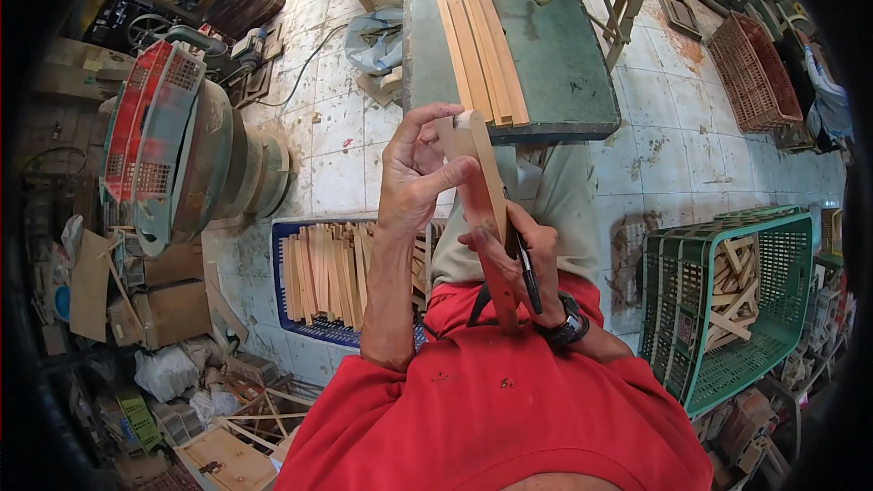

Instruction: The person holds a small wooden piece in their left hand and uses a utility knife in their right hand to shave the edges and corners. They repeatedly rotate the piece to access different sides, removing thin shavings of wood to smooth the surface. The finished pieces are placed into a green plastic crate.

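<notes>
- Evidently, the wooden piece (482, 200) is at the middle of the view, held in front of the chest above the lap, its rounded end pointing toward the table and its lower end close against the red shirt (491, 391); that closeness probably steadies it and brings its face near the eyes.
- The left hand (418, 168) grasps the upper part, thumb on the broad face and forefinger reaching over the rounded end, a grip that seems chosen to set the tilt.
- The right hand (536, 250) is closed around the lower stretch, a fingertip resting on the wood, likely to carry the weight from the other side.
- A black pen (527, 277) lies along the right fingers, presumably tucked there so that it is handy without being laid down; exactly which fingers pinch it I cannot tell, as the hand partly hides it.
- On the green table (568, 73), straight wooden strips (482, 55) lie side by side, their near ends toward the person, which suggests easy reach.
- Beside the left forearm, a blue crate (279, 286) holds many strips (323, 264) packed closely together, perhaps to save room.
- To the right, a green crate (673, 309) rests tipped on its side, with wooden parts (733, 282) visible at its opening.
</notes>
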{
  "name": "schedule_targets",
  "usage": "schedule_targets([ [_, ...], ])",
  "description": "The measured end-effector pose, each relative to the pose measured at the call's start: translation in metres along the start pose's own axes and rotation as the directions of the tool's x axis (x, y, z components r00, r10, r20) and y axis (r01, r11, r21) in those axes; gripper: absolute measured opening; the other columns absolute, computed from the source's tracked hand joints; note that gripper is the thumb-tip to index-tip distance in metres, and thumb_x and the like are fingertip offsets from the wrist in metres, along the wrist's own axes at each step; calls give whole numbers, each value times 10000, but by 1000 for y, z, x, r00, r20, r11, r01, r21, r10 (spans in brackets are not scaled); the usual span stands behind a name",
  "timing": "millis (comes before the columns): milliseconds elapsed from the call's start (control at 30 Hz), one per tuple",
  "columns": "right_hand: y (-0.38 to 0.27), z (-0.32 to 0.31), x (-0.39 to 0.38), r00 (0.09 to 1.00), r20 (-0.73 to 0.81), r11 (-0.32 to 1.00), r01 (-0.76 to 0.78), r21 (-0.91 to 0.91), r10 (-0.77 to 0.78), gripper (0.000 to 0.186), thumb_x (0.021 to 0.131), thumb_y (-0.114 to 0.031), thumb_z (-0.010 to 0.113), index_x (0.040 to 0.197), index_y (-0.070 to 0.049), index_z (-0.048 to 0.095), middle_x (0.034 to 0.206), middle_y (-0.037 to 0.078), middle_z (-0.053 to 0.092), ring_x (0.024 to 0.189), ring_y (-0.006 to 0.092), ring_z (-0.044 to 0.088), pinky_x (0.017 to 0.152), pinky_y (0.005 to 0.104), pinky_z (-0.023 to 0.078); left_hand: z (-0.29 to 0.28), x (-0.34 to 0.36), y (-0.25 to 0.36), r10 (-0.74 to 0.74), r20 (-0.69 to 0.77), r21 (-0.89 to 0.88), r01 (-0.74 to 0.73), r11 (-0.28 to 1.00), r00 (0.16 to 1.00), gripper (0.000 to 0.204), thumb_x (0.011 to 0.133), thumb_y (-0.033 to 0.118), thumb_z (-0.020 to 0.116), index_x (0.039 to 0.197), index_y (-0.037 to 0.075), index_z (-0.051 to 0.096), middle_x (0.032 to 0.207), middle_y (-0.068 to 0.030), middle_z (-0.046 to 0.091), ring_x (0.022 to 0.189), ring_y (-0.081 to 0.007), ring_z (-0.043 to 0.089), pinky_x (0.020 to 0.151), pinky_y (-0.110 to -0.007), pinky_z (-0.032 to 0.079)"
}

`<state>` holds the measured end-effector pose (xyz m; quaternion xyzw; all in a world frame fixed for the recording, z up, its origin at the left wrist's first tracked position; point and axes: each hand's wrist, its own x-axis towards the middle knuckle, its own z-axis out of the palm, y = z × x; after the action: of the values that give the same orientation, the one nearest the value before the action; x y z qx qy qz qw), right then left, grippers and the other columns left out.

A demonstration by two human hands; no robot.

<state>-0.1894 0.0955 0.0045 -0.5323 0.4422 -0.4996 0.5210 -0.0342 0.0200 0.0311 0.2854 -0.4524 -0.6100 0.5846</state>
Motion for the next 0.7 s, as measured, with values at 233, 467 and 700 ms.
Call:
schedule_targets([
  [233,-1,-17,4,942,327,965,-145,217,68,490,936,-283,604,1263,68,504,1148,186,646,893,225,689,801,348,561,-1,-3,7,22,9,-41,-22,999,1000,544,765,-38,756,1250,42,523,1114,-115,635,1026,-181,624,898,-322,501],
  [467,1,-16,-12,925,343,854,-308,420,165,658,913,-387,575,1367,66,425,1266,187,587,860,204,653,750,327,544,-6,-5,3,0,-39,-74,-3,997,999,536,770,-38,753,1249,42,525,1098,-114,645,1013,-170,626,890,-316,504],
  [700,14,-17,-14,909,362,848,-350,399,205,631,902,-363,580,1357,55,453,1188,162,628,785,171,634,674,284,531,-10,-8,-1,0,-54,-70,-4,998,999,541,769,-62,736,1255,37,519,1090,-112,651,988,-171,634,864,-305,517],
])
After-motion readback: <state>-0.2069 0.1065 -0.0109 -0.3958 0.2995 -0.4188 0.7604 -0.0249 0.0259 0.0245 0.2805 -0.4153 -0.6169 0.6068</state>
